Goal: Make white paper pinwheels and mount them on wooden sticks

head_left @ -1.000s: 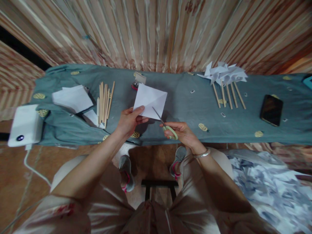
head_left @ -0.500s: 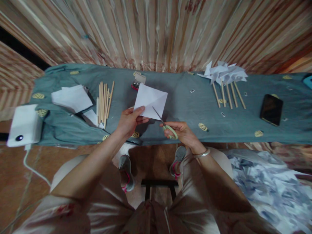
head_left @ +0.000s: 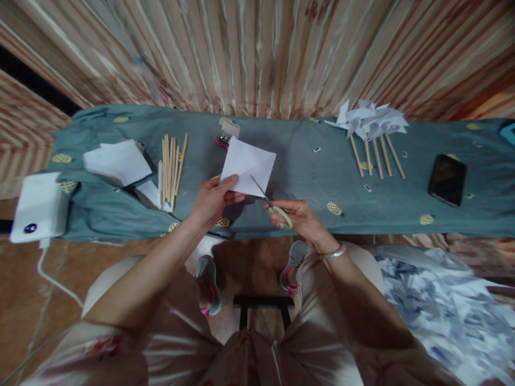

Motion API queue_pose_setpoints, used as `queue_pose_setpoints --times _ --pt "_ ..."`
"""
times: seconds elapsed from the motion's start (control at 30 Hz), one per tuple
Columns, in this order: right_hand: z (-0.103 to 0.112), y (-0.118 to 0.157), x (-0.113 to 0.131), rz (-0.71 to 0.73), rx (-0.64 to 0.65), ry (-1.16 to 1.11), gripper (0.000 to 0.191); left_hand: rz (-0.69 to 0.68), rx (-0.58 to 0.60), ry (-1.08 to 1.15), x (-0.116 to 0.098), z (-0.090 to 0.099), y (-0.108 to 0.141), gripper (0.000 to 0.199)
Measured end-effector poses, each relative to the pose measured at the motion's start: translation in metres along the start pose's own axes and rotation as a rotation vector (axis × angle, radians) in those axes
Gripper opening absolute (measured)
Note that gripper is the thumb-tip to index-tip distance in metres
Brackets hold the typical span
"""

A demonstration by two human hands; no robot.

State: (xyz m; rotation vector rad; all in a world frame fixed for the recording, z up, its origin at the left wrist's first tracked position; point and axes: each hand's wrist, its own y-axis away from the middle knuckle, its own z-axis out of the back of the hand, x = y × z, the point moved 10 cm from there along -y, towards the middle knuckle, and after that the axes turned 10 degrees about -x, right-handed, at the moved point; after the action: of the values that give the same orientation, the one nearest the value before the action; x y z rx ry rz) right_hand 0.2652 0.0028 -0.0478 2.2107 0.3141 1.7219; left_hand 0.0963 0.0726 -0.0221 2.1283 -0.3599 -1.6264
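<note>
A white square sheet of paper [head_left: 250, 163] with faint diagonal creases is held above the cloth, tilted slightly. My left hand [head_left: 215, 199] pinches its lower left corner, thumb on top and fingers beneath. In my right hand [head_left: 295, 213] is a pair of scissors [head_left: 282, 215] with pale green handles. The blades lie at the paper's lower right corner, pointing toward its middle. Just behind the paper stands a small open box of pins [head_left: 222, 140], partly hidden by it.
Wooden sticks [head_left: 172, 169] and a stack of white paper [head_left: 118, 162] lie left on the green cloth [head_left: 306, 182]. Paper pinwheels [head_left: 372, 119] on sticks and a black phone [head_left: 448, 179] lie right. A white power bank [head_left: 38, 206] sits far left; a bag of paper pieces [head_left: 450, 305] stands lower right.
Both hands, the paper and the scissors keep almost the same position. The view has shifted very slightly; nothing was taken or let go.
</note>
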Motion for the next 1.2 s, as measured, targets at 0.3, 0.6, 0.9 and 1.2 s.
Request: queue_pose_setpoints --times 0.3,0.6,0.9,1.2 --pt "-0.002 0.004 -0.001 -0.029 0.033 -0.007 0.041 -0.001 -0.028 -0.003 -0.002 0.001 0.000 0.013" --pt "-0.001 0.009 0.003 -0.018 0.129 0.027 0.045 -0.082 -0.042 0.082 -0.025 0.013 -0.014 0.020" --pt "0.029 0.005 0.035 0.152 -0.055 -0.005 0.053 -0.110 0.015 0.015 -0.022 0.011 -0.016 0.029" --pt "0.043 -0.014 0.038 0.201 -0.236 -0.124 0.049 -0.115 0.140 -0.176 -0.002 -0.009 -0.002 0.023"
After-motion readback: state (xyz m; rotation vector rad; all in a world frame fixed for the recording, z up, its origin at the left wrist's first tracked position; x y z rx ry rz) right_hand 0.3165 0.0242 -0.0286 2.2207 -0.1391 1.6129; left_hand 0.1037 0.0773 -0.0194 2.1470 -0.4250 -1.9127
